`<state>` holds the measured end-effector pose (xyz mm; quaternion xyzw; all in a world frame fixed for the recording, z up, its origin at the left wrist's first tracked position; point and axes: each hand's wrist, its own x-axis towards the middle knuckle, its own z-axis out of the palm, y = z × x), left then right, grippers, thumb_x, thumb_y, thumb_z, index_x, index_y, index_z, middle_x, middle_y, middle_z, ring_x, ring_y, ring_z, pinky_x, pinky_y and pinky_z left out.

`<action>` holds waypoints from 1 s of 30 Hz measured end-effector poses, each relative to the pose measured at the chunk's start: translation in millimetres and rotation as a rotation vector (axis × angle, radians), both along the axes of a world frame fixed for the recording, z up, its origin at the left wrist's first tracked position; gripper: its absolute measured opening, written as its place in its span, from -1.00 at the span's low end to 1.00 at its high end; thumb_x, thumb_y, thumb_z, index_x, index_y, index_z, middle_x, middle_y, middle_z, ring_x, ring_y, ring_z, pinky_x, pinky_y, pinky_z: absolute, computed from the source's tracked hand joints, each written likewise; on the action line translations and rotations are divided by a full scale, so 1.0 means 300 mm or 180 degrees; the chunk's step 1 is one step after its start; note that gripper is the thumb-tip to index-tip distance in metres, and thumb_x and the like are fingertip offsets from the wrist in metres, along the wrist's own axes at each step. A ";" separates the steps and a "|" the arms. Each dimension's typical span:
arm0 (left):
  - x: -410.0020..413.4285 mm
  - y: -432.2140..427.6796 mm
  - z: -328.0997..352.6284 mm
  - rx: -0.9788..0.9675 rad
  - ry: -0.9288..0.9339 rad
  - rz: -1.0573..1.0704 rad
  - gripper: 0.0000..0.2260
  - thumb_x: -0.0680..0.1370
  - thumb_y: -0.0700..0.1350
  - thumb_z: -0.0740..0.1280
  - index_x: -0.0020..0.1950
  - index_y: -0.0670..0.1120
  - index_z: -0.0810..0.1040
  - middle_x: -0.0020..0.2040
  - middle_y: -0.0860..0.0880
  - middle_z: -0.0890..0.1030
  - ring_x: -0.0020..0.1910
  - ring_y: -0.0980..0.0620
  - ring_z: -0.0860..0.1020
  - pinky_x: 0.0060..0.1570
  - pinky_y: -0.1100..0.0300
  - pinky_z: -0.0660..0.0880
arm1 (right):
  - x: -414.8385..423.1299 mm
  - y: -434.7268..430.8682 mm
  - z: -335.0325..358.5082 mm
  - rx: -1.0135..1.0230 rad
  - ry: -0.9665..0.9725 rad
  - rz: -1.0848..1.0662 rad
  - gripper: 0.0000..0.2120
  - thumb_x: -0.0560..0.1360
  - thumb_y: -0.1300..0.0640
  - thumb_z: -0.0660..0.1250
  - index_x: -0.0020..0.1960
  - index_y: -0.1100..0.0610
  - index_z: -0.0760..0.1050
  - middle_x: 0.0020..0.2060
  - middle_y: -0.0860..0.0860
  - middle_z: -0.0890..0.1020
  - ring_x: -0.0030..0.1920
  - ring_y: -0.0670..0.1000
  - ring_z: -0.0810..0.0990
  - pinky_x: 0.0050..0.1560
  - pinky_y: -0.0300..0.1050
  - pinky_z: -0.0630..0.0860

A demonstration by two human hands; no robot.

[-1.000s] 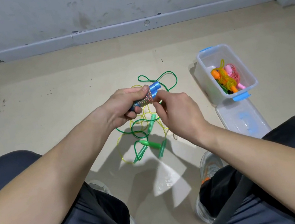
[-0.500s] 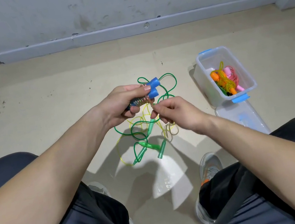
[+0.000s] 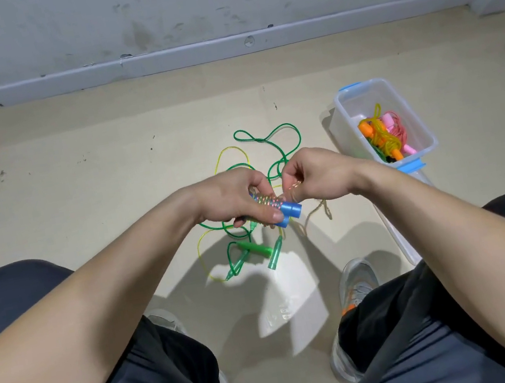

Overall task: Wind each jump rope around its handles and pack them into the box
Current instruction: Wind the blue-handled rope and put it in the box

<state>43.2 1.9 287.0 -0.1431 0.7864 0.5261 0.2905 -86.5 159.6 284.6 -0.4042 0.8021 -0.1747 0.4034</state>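
Head view.
A: Blue handles [image 3: 290,210], cord [image 3: 267,204] coiled round them, gripped in left hand [image 3: 239,198]. Right hand [image 3: 316,176] pinches the cord's free end.
B: Surroundings?
A: Green jump rope [image 3: 256,248] tangled on floor [image 3: 105,170] beneath, hands partly covering it. Clear box [image 3: 363,100] right, holding orange and pink ropes [image 3: 383,134].

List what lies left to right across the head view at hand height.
In order: left hand gripping the blue handles → right hand pinching the rope → clear box.
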 end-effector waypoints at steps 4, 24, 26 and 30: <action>-0.006 0.014 -0.022 -0.0325 0.0033 -0.0104 -0.60 0.39 -0.02 0.62 0.02 0.01 0.44 -0.24 -0.04 0.57 -0.44 0.04 0.42 -0.40 0.20 0.36 | 0.015 -0.011 0.003 0.0175 -0.0449 -0.0404 -0.84 0.48 0.13 0.50 -0.26 0.09 0.60 -0.39 -0.03 0.46 -0.35 -0.03 0.36 -0.27 -0.18 0.31; -0.012 0.013 -0.077 -0.0359 0.0131 0.1004 -0.78 0.45 -0.23 0.49 0.05 -0.11 0.58 -0.54 0.13 0.49 -0.46 0.03 0.38 -0.53 0.32 0.25 | 0.228 -0.014 0.022 -0.1011 0.0322 -0.1433 -0.83 0.52 0.12 0.33 -0.11 -0.02 0.71 -0.34 -0.05 0.69 -0.24 -0.02 0.64 -0.20 -0.17 0.54; -0.007 -0.002 -0.068 -0.0057 0.0005 0.1024 -0.73 0.46 -0.23 0.50 0.14 -0.13 0.58 -0.45 0.10 0.56 -0.46 0.04 0.37 -0.50 0.28 0.23 | 0.225 -0.012 0.014 -0.1063 0.0321 -0.1352 -0.81 0.55 0.13 0.32 -0.05 -0.06 0.70 -0.29 -0.07 0.70 -0.21 -0.05 0.64 -0.17 -0.26 0.50; -0.005 -0.038 -0.051 0.0750 -0.0233 0.0880 -0.73 0.53 -0.24 0.47 0.20 -0.20 0.55 -0.12 -0.12 0.66 -0.41 0.07 0.40 -0.50 0.31 0.24 | 0.197 -0.005 0.015 -0.1036 0.0349 -0.1150 -0.80 0.59 0.14 0.30 0.05 -0.01 0.70 -0.23 -0.07 0.73 -0.17 -0.17 0.60 -0.24 -0.45 0.40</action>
